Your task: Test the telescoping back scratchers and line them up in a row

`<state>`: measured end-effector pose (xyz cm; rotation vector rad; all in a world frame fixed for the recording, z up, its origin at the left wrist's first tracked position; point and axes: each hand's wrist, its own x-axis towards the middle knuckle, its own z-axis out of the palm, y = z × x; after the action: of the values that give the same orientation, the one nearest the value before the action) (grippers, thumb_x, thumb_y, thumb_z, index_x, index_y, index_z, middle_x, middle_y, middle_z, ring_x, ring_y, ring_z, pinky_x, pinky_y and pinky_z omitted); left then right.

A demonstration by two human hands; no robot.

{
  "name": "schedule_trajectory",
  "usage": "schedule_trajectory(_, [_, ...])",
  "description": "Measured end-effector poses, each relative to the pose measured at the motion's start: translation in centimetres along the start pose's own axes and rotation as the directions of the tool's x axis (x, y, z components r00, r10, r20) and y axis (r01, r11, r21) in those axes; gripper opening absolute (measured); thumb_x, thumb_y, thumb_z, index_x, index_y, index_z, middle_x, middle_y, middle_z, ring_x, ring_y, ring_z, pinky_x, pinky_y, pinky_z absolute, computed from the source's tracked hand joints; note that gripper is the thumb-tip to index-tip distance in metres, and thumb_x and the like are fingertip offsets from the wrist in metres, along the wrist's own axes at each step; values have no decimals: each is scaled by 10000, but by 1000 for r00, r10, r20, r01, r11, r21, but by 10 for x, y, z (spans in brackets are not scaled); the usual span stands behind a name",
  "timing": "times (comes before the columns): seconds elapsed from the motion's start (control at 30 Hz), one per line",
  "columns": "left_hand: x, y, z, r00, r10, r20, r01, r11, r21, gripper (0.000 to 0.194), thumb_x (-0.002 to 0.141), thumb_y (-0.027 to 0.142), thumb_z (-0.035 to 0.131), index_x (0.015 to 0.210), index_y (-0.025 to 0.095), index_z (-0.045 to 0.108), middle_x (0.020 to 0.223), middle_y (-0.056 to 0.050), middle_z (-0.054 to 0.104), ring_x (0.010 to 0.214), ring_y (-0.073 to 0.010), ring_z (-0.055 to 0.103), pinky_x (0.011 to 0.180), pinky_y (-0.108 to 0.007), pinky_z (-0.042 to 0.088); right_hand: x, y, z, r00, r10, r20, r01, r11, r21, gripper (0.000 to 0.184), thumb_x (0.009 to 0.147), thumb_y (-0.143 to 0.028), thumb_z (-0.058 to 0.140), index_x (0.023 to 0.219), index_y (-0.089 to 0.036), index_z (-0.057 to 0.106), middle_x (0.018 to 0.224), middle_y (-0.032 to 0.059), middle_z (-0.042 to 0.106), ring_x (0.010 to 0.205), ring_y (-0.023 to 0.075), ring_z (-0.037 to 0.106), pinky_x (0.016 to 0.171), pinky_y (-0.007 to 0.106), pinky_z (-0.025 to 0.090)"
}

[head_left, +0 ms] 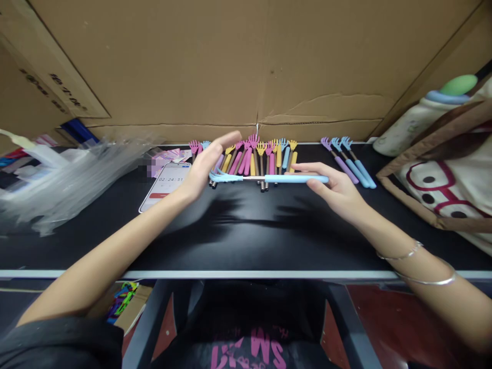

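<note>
R fingers pinching blue scratcher by its handle end; L fingers stretched out by its claw, contact unclear. Imo w/ just 1 end pinched, it could slip n hit the bench below them.

Brown cardboard stands behind the black tabletop.
</note>
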<state>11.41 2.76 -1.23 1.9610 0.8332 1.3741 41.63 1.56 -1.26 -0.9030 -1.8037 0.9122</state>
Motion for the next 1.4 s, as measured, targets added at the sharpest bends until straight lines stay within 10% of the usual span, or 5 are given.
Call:
schedule_trajectory(0.17, [-13,19,-3,934,-208,289,69,902,426,433,948,543,433,1142,263,700,1117,-29,726,1011,-241,677,908,-357,489,1,-1,-8,1000,-10,-23,8,998,-61,284,783,-459,729,1017,-298,743,1001,30,729,948,249,661,967,451,485])
schedule_trajectory(0.33, [-20,27,3,957,8,289,-233,613,755,343,960,481,455,1038,283,724,966,-3,742,837,-180,676,618,-259,410,2,0,-9,987,-156,32,159,952,-262,182,784,-428,733,933,-327,757,935,16,739,870,241,654,922,433,454])
schedule_trajectory(0.67, [-21,35,28,847,205,491,-516,89,852,189,942,253,501,823,181,628,745,-28,642,737,-186,604,613,-297,378,-4,-8,28,857,-328,397,488,266,-832,214,981,-295,472,1029,-184,647,878,30,737,710,151,637,665,306,320])
schedule_trajectory(1.07, [-12,37,44,843,309,440,-439,-74,895,266,958,130,426,752,169,590,643,-33,600,692,-204,556,669,-344,364,17,-40,70,838,-371,401,437,15,-899,372,1026,-282,303,885,-165,627,723,47,633,657,177,524,621,332,195])
schedule_trajectory(1.4, [-25,28,-82,883,269,385,-369,-109,923,358,995,252,416,649,205,496,546,25,526,551,-137,401,592,-304,287,9,6,-83,944,-202,261,245,-103,-964,649,1012,-545,169,876,-172,682,702,101,641,683,170,507,599,316,271])
